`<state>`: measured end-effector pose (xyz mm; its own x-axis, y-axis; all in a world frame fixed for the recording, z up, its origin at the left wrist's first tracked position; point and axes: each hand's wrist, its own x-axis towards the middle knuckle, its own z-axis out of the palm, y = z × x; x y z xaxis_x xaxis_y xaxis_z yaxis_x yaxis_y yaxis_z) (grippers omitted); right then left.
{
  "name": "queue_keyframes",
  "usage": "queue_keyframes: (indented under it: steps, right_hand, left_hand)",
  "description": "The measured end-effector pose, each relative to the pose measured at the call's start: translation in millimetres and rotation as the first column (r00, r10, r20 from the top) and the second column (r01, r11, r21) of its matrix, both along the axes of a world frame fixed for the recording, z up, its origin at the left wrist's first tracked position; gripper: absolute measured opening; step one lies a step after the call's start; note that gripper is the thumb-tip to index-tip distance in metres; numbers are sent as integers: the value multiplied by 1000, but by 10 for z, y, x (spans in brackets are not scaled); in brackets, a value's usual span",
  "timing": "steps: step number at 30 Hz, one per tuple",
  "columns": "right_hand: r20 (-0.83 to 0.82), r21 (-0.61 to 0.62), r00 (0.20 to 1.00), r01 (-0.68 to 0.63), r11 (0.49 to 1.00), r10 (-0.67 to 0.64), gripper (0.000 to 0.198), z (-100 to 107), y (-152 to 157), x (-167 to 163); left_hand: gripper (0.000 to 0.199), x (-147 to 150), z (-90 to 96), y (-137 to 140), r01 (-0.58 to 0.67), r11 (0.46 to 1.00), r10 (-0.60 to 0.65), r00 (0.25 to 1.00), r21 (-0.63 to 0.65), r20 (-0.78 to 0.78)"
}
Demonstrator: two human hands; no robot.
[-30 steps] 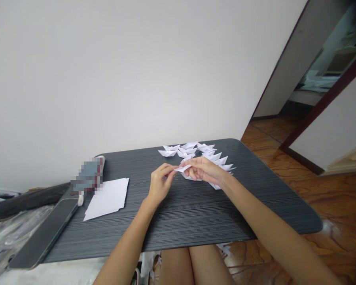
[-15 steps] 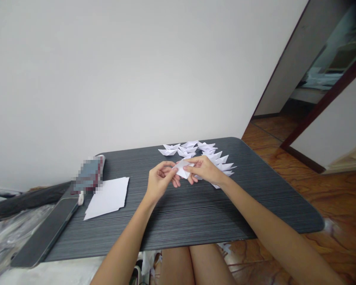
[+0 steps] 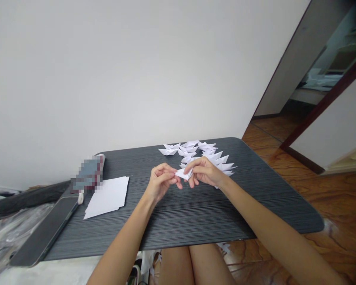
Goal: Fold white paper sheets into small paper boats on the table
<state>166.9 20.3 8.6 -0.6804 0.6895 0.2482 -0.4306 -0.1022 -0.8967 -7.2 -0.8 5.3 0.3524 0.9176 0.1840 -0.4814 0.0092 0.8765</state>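
A small folded white paper (image 3: 182,174) is held above the table between both hands. My left hand (image 3: 162,180) pinches its left corner between thumb and fingers. On the other side, my right hand (image 3: 204,171) grips the paper's right part, the forefinger lying over its front face and other fingers behind it. Just beyond the hands stand several white paper boats (image 3: 188,150) in loose rows, and more paper boats (image 3: 222,161) lie behind the right hand, which partly covers them.
A stack of white paper sheets (image 3: 108,197) lies on the dark table (image 3: 195,221) at left. A phone-like dark slab (image 3: 44,233) rests along the left edge, with a blurred-out object (image 3: 87,174) behind it. A white wall (image 3: 154,79) borders the far side.
The folded paper has turned and looks flatter and narrower. My left fingers have shifted to its left corner, and my right forefinger now lies across its face.
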Motion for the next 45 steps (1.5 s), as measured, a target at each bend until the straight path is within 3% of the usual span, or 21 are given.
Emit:
queue_keyframes:
  steps: [3, 6, 8, 10, 14, 17, 19, 26, 30, 37, 40, 45]
  right_hand:
    - [33, 31, 999, -7, 999, 6, 22, -2, 11, 1]
    - [183, 163, 971, 124, 979, -154, 26, 16, 21, -1]
    - [274, 257, 913, 234, 938, -302, 19, 28, 28, -10]
    - [338, 295, 859, 290, 910, -383, 25, 26, 40, -21]
    - [385, 270, 821, 337, 902, -422, 24, -32, 88, -37]
    - [359, 259, 830, 351, 900, -427, 24, -84, 127, -33]
    - [351, 258, 832, 356, 898, -430, 26, -101, 141, -24]
    - [366, 254, 824, 359, 898, -433, 30, -103, 146, 4]
    - [382, 223, 837, 329, 918, -393, 37, -99, 133, -11]
    - [429, 240, 814, 315, 918, -391, 30, -100, 126, -2]
    - [434, 235, 807, 328, 915, -400, 33, -125, 137, 1]
    - [413, 172, 844, 297, 939, -342, 29, -129, 128, -44]
  left_hand:
    - [16, 2, -6, 6, -35, 999, 34, 998, -9, -60]
    - [17, 24, -7, 7, -114, 992, 124, 966, 57, -229]
    - [22, 39, -25, 9, -143, 979, 186, 914, 144, -360]
    - [32, 45, -66, 18, -174, 954, 274, 840, 245, -469]
    - [33, 31, -164, 44, -194, 876, 447, 673, 442, -590]
    - [27, 20, -186, 54, -167, 839, 500, 615, 519, -610]
    - [26, 23, -178, 55, -161, 848, 483, 627, 504, -612]
    - [27, 56, -121, 49, -191, 943, 313, 791, 273, -526]
    - [26, 55, -87, 39, -192, 965, 259, 822, 181, -507]
    - [28, 96, -86, 37, -170, 982, 189, 862, 82, -470]
    - [28, 91, -130, 45, -166, 980, 198, 844, 108, -498]
    - [26, 38, -197, 38, -202, 918, 379, 697, 340, -609]
